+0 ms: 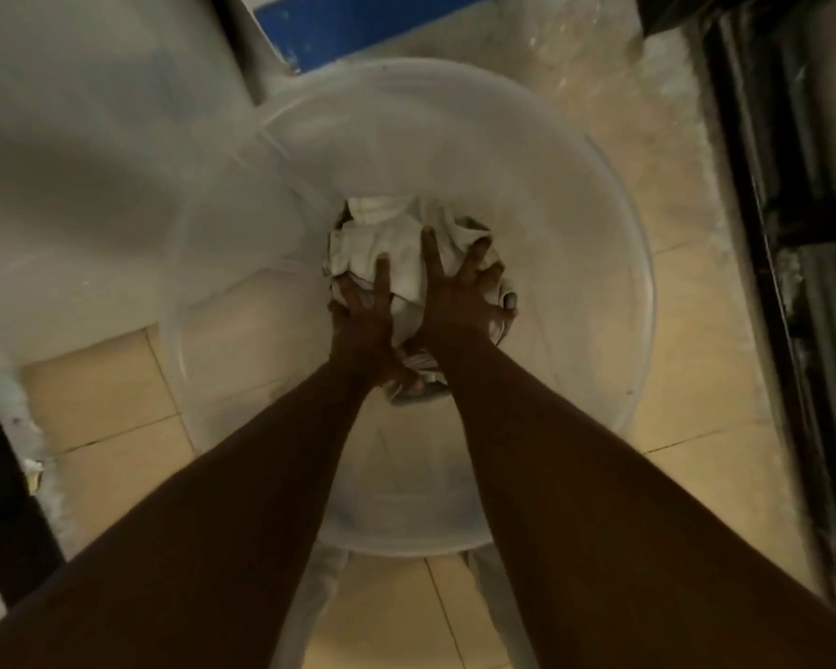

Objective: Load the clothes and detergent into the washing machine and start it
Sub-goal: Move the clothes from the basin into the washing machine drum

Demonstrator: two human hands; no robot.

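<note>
Pale beige floor tiles [112, 427] with thin dark grout lines fill the dimly lit room. A dark metal frame [763, 263] runs along the right edge, and a blue strip [358, 21] crosses the top.

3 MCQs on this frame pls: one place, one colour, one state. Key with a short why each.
1. Where are the clothes?
A. At the bottom of the clear bucket
B. Spread on the floor tiles
C. Hung on the wall

2. What colour are most of the clothes?
A. Red
B. White or off-white
C. Bright green

3. How are the left hand and right hand?
A. Both fists clenched in the air
B. One hand out of view
C. Both down on the clothes, fingers spread

Key: 1 A, the pile sits inside the bucket's wall. 2 B, the cloth shows pale. 3 C, both hands rest on the pile with fingers apart.
</note>
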